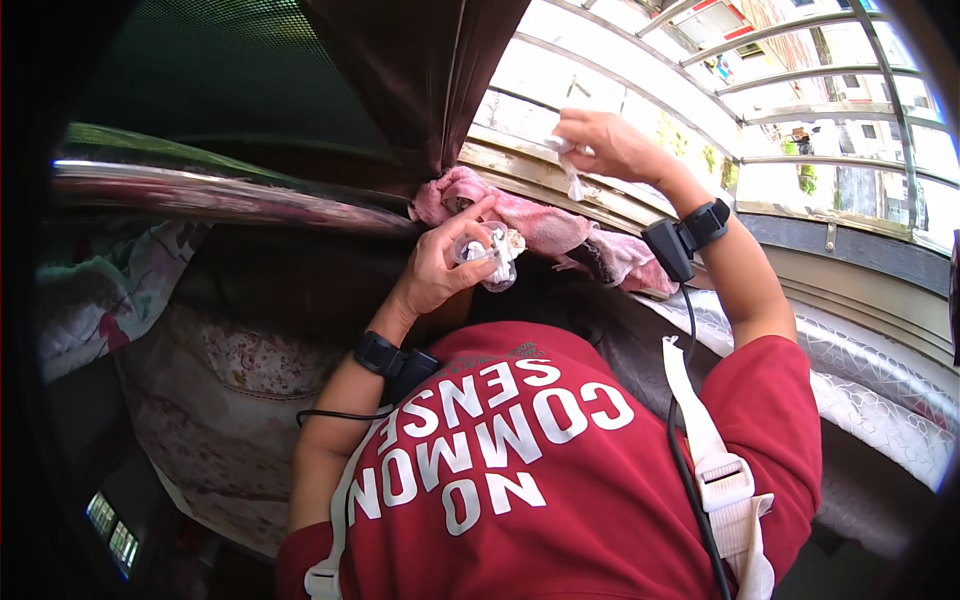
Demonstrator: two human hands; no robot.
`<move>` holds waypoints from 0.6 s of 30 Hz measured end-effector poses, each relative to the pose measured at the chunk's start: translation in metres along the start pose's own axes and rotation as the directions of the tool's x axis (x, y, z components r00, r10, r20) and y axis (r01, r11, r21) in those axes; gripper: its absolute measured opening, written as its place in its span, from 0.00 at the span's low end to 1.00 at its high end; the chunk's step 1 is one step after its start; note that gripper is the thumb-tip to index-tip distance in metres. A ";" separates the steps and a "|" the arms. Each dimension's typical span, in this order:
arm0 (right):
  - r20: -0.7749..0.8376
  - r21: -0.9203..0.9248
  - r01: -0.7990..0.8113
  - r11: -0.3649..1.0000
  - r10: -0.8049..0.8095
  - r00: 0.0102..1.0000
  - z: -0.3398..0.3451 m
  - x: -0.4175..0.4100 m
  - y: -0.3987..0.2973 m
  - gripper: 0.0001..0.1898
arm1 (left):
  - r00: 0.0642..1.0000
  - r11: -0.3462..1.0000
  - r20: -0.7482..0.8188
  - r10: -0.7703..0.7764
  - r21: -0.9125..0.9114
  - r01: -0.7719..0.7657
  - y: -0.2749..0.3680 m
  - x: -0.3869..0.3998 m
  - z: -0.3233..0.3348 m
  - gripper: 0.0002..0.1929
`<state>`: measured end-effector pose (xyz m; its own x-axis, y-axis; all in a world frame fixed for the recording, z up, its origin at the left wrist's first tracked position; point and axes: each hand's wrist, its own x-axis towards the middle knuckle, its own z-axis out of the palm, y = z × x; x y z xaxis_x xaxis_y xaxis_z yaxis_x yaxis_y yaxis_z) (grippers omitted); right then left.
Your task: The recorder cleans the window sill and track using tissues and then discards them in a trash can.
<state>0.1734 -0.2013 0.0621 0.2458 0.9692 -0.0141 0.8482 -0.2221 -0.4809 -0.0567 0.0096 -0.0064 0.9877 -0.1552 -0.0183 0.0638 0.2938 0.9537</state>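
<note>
My left hand [450,259] grips a small clear plastic cup [501,281], tilted, its rim towards my palm. Crumpled white pieces [504,246], perhaps tissue, fill it and stick out on the right side. Up and to the right, my right hand [611,146] pinches a wisp of thin white material [574,184] that hangs from the fingers in front of the window sill. It looks like tissue or thin plastic; I cannot tell which. Just beyond the cup, a pink towel [551,221] lies bunched along the sill's inner edge, close to my left fingertips.
Metal window bars [810,79] stand past the worn window track [525,169], with buildings outside. A dark curtain [397,67] hangs at upper left above a shiny horizontal rail [225,191]. Floral bedding [255,360] lies lower left. Cables run from both wrist devices, including the right one [670,247].
</note>
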 end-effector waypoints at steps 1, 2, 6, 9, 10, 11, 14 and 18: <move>-0.083 0.049 -0.108 0.993 0.112 0.990 -0.015 -0.001 0.009 0.06 | 1.000 1.000 0.008 0.000 -0.003 0.000 -0.001 0.001 0.001 0.15; -0.163 0.037 -0.229 0.973 0.232 0.959 -0.031 -0.005 0.022 0.06 | 1.000 1.000 0.005 0.009 -0.025 -0.009 -0.002 0.002 0.001 0.14; -0.460 -0.505 -0.545 0.670 0.325 0.826 -0.041 -0.031 0.064 0.06 | 1.000 1.000 0.016 0.018 0.000 -0.018 -0.002 0.004 0.000 0.13; -0.314 -0.195 -0.420 0.886 0.349 0.883 -0.026 -0.030 0.013 0.08 | 1.000 0.997 0.011 0.002 -0.074 -0.001 0.000 0.003 0.002 0.13; -0.219 -0.128 -0.330 0.935 0.298 0.929 -0.020 -0.028 -0.002 0.08 | 1.000 0.997 0.013 0.002 -0.074 -0.001 0.001 0.004 0.002 0.13; -0.097 -0.007 -0.291 0.957 0.289 0.952 -0.011 -0.026 -0.016 0.09 | 1.000 0.998 0.014 0.004 -0.057 -0.003 0.000 0.002 0.001 0.13; 0.096 0.072 -0.108 0.992 0.101 0.990 0.019 -0.027 -0.025 0.09 | 1.000 0.999 0.027 0.005 -0.046 -0.004 0.002 0.004 0.002 0.13; 0.140 0.011 -0.034 0.999 0.033 0.990 0.041 -0.026 -0.021 0.05 | 0.999 0.999 0.032 0.001 -0.045 0.001 0.002 0.003 0.002 0.13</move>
<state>0.1304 -0.2173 0.0370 0.2051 0.9668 -0.1524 0.8338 -0.2541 -0.4901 -0.0537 0.0079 -0.0038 0.9827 -0.1851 -0.0077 0.0706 0.3355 0.9394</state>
